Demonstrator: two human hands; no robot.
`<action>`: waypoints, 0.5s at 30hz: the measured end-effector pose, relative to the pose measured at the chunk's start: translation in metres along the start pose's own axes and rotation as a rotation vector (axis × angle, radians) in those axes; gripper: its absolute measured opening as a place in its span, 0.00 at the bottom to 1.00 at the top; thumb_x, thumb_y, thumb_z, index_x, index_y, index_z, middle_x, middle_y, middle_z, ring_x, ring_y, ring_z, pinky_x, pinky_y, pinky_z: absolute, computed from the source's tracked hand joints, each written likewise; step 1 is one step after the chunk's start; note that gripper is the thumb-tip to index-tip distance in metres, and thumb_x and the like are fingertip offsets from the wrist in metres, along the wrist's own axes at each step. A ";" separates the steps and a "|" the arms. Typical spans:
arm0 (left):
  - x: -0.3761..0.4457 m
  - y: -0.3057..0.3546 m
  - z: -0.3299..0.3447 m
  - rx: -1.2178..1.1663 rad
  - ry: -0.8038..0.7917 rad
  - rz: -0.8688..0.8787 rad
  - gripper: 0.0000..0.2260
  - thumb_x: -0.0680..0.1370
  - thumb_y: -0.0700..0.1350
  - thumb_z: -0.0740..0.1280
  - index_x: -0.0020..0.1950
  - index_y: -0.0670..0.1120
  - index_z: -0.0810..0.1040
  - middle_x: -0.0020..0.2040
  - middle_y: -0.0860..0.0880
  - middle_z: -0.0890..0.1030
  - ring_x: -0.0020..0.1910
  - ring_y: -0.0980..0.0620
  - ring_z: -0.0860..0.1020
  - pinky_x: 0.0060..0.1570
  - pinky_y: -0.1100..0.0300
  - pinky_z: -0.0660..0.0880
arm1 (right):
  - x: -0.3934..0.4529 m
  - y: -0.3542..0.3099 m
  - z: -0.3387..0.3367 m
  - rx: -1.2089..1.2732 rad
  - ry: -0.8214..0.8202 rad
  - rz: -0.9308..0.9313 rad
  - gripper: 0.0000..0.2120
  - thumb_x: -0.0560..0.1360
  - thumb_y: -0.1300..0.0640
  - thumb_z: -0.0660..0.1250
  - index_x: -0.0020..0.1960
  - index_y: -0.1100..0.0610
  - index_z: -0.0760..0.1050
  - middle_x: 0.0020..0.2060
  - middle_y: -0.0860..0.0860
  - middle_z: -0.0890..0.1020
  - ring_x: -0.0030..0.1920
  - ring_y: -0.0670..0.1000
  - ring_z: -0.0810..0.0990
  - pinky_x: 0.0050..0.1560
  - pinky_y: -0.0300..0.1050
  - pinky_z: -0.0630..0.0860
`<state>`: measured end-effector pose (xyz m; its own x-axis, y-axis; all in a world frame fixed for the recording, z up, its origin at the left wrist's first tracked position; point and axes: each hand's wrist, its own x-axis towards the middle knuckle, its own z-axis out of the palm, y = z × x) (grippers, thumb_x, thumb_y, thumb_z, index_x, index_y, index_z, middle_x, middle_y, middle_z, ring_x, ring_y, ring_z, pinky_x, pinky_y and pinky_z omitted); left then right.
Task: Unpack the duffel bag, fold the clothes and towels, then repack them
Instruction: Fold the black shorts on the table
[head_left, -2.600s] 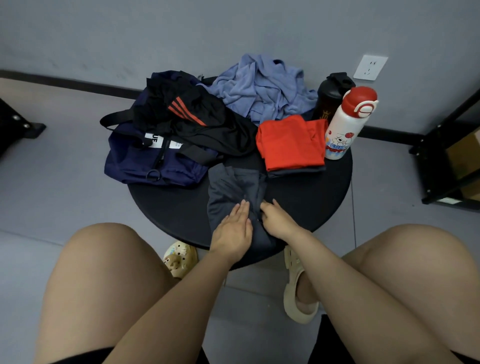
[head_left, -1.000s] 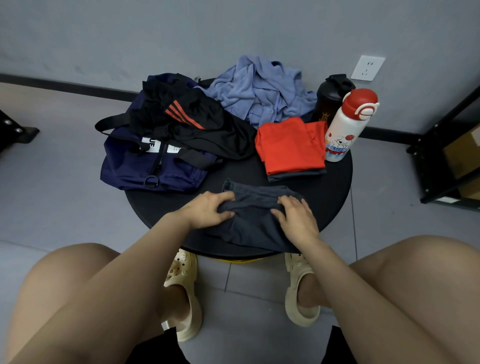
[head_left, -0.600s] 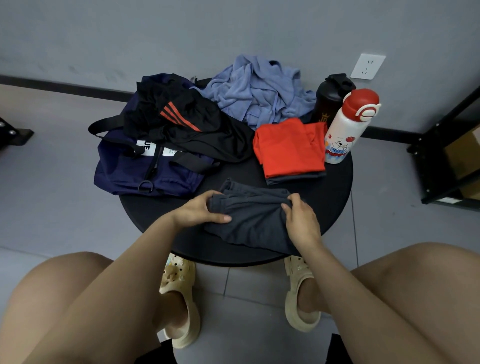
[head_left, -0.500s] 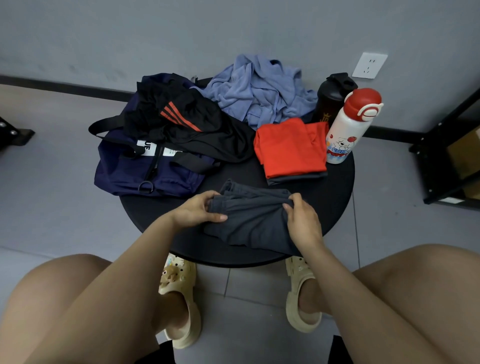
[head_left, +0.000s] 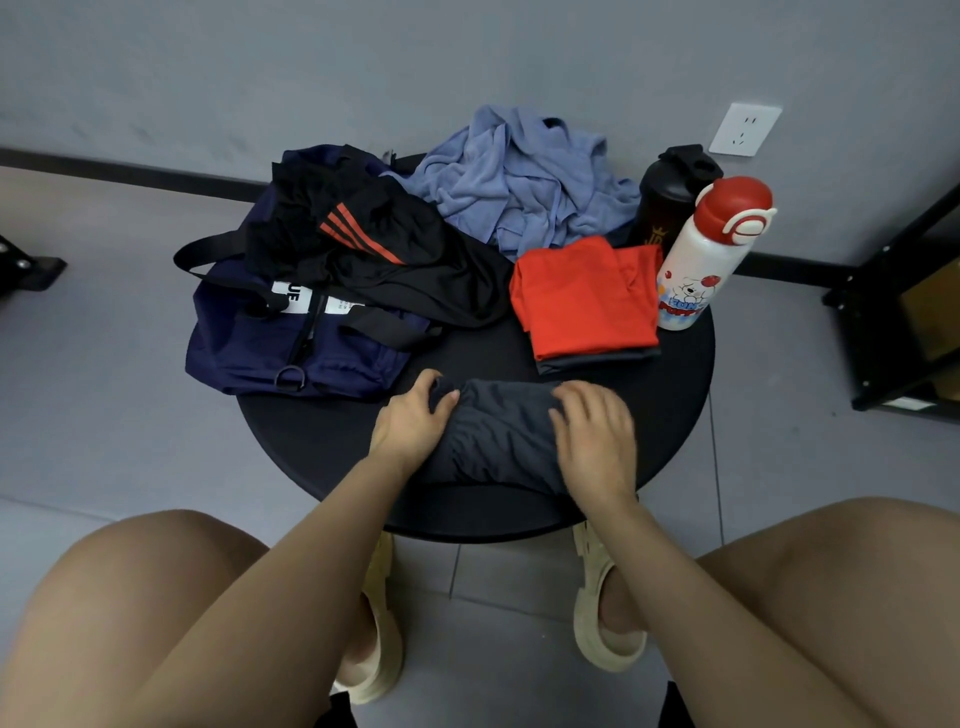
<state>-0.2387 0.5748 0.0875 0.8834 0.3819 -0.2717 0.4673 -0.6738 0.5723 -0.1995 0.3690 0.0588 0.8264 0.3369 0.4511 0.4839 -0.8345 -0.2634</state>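
Charcoal cloth fills the space between both hands: the dark grey garment (head_left: 496, 434) lies at the counter's (head_left: 317, 441) six o'clock edge, partly folded. At its nine o'clock end the left hand (head_left: 410, 423) curls fingers and thumb over the fabric's rolled edge, pinching it. At its three o'clock end the right hand (head_left: 595, 434) lies on top with fingers bent down onto the cloth; whether it grips or only presses I cannot tell. The step in hand looks like folding this piece, and the next move probably calls for flattening it and carrying it onto the folded red garment (head_left: 584, 296) at one o'clock. Farther out, a black garment with red stripes (head_left: 384, 260) drapes over the navy duffel bag (head_left: 291, 343) at ten o'clock, and a crumpled blue towel (head_left: 519, 176) waits at twelve.
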 end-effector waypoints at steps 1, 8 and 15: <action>0.001 0.001 0.001 0.033 -0.001 -0.020 0.16 0.81 0.56 0.57 0.65 0.49 0.68 0.56 0.41 0.79 0.56 0.37 0.76 0.52 0.52 0.71 | -0.001 -0.007 0.000 0.031 -0.047 -0.088 0.15 0.78 0.53 0.58 0.55 0.58 0.79 0.53 0.54 0.81 0.54 0.57 0.79 0.62 0.52 0.68; -0.008 0.000 0.006 0.365 0.236 0.074 0.17 0.79 0.49 0.62 0.66 0.44 0.70 0.57 0.40 0.74 0.55 0.39 0.74 0.48 0.49 0.72 | -0.014 -0.012 0.018 -0.089 -0.544 -0.165 0.31 0.79 0.36 0.37 0.74 0.46 0.63 0.73 0.49 0.66 0.74 0.58 0.60 0.71 0.59 0.43; -0.032 0.019 0.037 0.643 0.029 0.339 0.25 0.83 0.52 0.43 0.78 0.42 0.49 0.78 0.43 0.48 0.77 0.46 0.47 0.74 0.50 0.47 | -0.010 -0.016 0.015 -0.056 -0.486 -0.163 0.29 0.81 0.40 0.37 0.73 0.48 0.65 0.73 0.48 0.66 0.75 0.55 0.60 0.72 0.55 0.40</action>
<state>-0.2566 0.5264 0.0778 0.9861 0.0969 -0.1347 0.1046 -0.9932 0.0513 -0.2110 0.3859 0.0458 0.7863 0.6171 0.0304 0.6124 -0.7718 -0.1710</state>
